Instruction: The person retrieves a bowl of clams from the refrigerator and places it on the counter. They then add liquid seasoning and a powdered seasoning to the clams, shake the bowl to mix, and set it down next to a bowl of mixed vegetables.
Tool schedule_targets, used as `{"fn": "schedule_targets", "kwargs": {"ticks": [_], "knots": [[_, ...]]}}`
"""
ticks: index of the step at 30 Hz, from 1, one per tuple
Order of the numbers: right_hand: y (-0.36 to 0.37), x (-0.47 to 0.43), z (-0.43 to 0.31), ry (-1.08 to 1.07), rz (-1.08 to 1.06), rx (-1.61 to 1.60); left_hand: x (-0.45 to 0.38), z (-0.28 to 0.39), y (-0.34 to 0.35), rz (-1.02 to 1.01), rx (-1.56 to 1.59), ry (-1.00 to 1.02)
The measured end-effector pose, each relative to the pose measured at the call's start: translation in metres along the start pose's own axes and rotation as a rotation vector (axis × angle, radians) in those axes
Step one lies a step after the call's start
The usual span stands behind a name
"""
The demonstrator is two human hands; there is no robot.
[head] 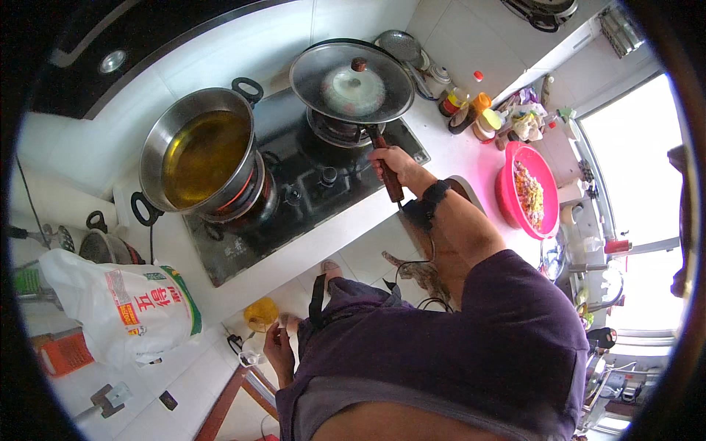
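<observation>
My right hand [392, 165] grips the brown handle of a wok [379, 138] at the right burner of a black glass stove [298, 182]. A glass lid [309, 82] with a brown knob covers the wok, so its contents are hard to make out. At the lower left, my left hand [280, 350] hangs by my side with its fingers bent; whether it holds something small cannot be told. On the left burner, which glows orange, stands a deep steel pot [154, 149] with two black loop handles and yellow oil [207, 160] inside.
A pink basin [504, 193] of chopped mixed food stands on the right counter. Sauce bottles [458, 110] cluster behind it. Left of the stove are a white printed sack [127, 308] and a smaller pot [105, 248]. A cable runs from my right wrist strap.
</observation>
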State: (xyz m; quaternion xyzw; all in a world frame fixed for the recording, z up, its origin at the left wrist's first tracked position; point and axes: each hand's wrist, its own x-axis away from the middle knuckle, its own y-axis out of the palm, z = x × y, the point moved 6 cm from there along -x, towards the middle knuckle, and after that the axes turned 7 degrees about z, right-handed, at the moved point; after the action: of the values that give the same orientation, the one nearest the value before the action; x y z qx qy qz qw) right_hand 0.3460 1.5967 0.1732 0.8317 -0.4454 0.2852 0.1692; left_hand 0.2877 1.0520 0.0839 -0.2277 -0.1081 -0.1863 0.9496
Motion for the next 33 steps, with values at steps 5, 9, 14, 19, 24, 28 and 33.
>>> {"fn": "schedule_targets", "kwargs": {"ticks": [5,9,14,19,24,28,33], "knots": [[0.008,0.017,0.009,-0.105,0.009,0.004,0.001,-0.016,-0.02,0.027,-0.07,0.061],[-0.002,0.054,0.024,-0.189,0.075,0.003,-0.007,-0.04,-0.05,-0.008,-0.131,0.085],[-0.013,0.134,0.057,-0.233,0.193,-0.096,-0.017,-0.077,-0.064,-0.131,-0.129,0.158],[-0.034,0.25,0.095,-0.302,0.217,-0.147,-0.014,-0.133,-0.084,-0.371,-0.177,0.137],[-0.088,0.393,0.147,-0.191,0.423,-0.14,-0.011,-0.187,-0.101,-0.613,-0.227,0.115],[-0.127,0.488,0.19,-0.142,0.58,-0.177,-0.05,-0.301,-0.109,-0.687,-0.322,-0.046],[-0.181,0.569,0.251,-0.129,0.81,-0.237,-0.056,-0.305,-0.054,-0.924,-0.17,-0.035]]}}
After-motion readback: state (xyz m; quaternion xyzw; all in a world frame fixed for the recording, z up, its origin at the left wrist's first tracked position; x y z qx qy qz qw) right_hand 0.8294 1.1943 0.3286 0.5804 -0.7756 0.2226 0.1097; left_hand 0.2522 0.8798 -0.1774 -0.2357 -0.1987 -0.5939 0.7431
